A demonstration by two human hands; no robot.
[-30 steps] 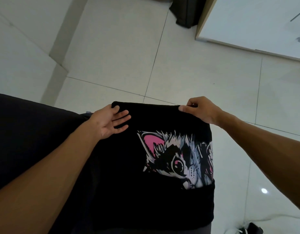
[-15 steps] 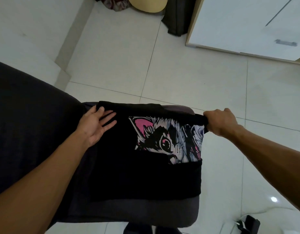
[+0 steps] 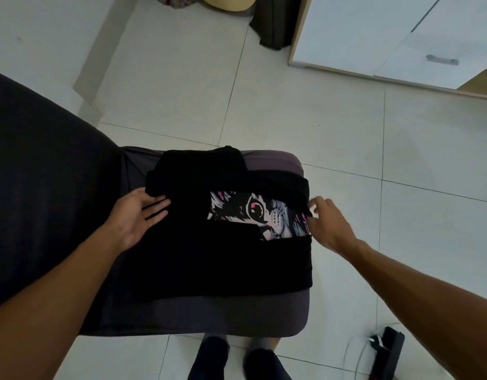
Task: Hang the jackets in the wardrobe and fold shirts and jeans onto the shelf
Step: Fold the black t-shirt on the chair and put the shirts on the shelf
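Head camera, looking down: we fold a black cotton T-shirt with a pink, white and grey cat print (image 3: 225,242) on the padded dark grey seat (image 3: 236,316) of a sofa, the garment filling most of the cushion from its far edge toward its near edge. Its upper part is doubled over toward us, so only a strip of the cat (one round eye, some whiskers) shows near the seat's right edge. Our left hand (image 3: 138,218) lies flat on the shirt's left side, fingers straight and spread, pressing the cloth just below the folded flap. Our right hand (image 3: 328,226) hovers at the shirt's right edge, fingers loosely curved and motion-blurred; whether the fingertips touch the hem we cannot tell, but nothing is clasped in it. The sofa's dark backrest (image 3: 45,187) rises at the left. Beyond the seat's far edge, across pale floor tiles (image 3: 291,111), stands a white wardrobe with a grey handle (image 3: 373,31), a dark cloth (image 3: 275,23) hanging beside it. Our dark-socked feet (image 3: 236,357) stand below the seat's near edge, beside a black power strip (image 3: 387,349) on the floor.
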